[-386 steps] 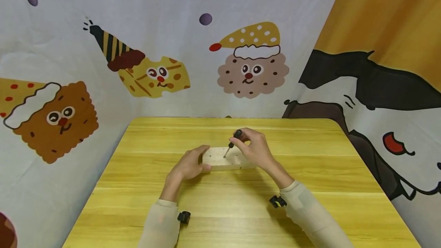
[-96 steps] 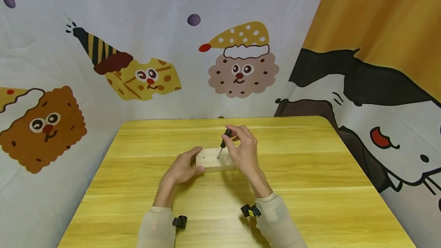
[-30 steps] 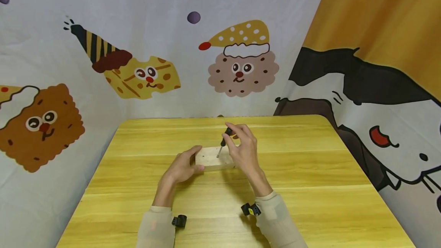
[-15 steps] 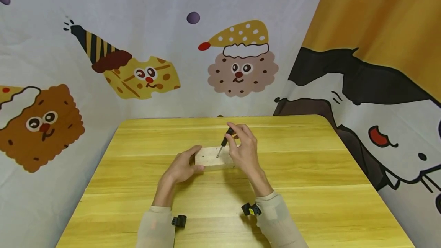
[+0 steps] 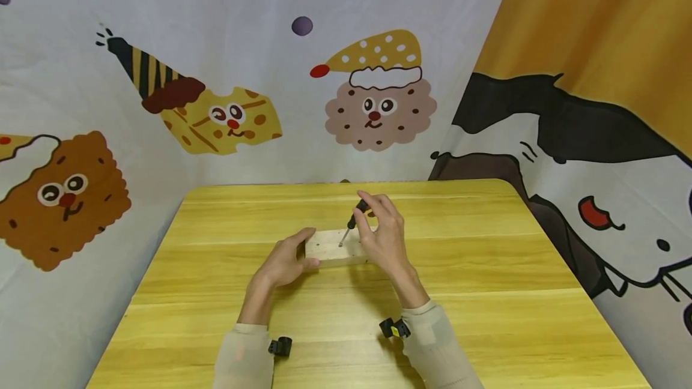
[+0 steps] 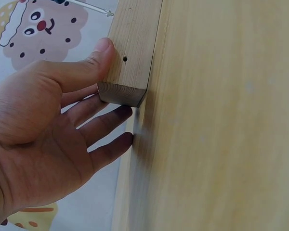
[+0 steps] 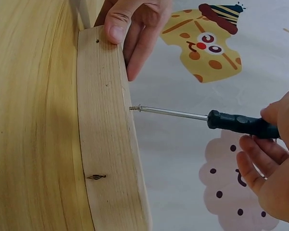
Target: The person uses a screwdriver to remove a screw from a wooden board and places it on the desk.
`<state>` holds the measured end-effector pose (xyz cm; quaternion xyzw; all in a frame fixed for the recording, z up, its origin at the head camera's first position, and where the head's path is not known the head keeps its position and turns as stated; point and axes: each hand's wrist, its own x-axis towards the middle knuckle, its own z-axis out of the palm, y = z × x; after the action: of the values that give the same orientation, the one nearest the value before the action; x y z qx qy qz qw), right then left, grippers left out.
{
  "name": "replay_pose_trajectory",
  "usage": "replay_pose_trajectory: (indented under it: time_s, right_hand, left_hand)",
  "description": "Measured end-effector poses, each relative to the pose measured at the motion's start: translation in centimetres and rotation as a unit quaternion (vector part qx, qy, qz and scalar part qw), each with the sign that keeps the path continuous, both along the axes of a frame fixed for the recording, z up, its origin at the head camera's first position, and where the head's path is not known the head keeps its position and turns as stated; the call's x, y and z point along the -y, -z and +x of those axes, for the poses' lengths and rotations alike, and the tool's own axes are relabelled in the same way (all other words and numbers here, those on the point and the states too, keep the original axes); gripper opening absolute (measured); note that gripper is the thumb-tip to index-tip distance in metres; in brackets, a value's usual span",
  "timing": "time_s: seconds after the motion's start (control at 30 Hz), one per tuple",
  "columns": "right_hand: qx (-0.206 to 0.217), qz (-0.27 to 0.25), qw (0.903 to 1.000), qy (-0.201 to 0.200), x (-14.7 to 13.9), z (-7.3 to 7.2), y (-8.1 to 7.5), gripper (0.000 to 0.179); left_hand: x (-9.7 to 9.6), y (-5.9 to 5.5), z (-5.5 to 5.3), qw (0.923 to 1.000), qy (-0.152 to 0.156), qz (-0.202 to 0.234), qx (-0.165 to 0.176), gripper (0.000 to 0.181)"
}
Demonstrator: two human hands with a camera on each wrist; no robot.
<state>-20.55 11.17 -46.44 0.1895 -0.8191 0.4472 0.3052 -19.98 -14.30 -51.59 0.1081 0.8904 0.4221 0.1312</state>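
A pale wooden block [image 5: 327,250] lies on the table, its left end pinched by my left hand [image 5: 285,264]. In the left wrist view the thumb presses one face of the block, and the ring and little fingers stretch out below its end. My right hand [image 5: 388,242] holds a screwdriver [image 5: 353,220] by its black handle, with thumb and fingertips. The shaft slants down to a small screw [image 7: 134,108] that stands at the block's top face, some thread showing. How deep the screw sits is hidden. Small dark holes dot the wood; the right hand covers the block's right end.
The yellow wood-grain table [image 5: 330,323] reaches to a cartoon-printed curtain [image 5: 243,5] behind it. Small black cameras sit at the left wrist [image 5: 280,347] and the right wrist [image 5: 394,328].
Over the last second the screwdriver's handle leans slightly further right, while its tip stays at the screw. Since the earliest frame the right forearm stands steeper. The left hand keeps its grip.
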Motion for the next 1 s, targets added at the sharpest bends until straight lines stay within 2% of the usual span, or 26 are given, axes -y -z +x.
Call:
replay_pose_trajectory:
  time_s: [0.37,0.67,1.0]
  right_hand:
    - [-0.02,-0.011,0.9997,-0.003,-0.07,-0.2,0.18,0.038]
    - [-0.014,0.003,0.9999,-0.007,-0.16,-0.17,0.13,0.036]
    - [-0.02,-0.003,0.9988,-0.044,-0.17,0.01,-0.16,0.037]
  left_hand:
    - [-0.07,-0.1,-0.01,1.0,0.002,-0.001,-0.007,0.079]
    - [-0.11,-0.31,0.25,0.9999,-0.005,0.005,0.01,0.082]
    - [-0.12,-0.16,0.08,1.0,0.0,-0.003,0.001,0.08]
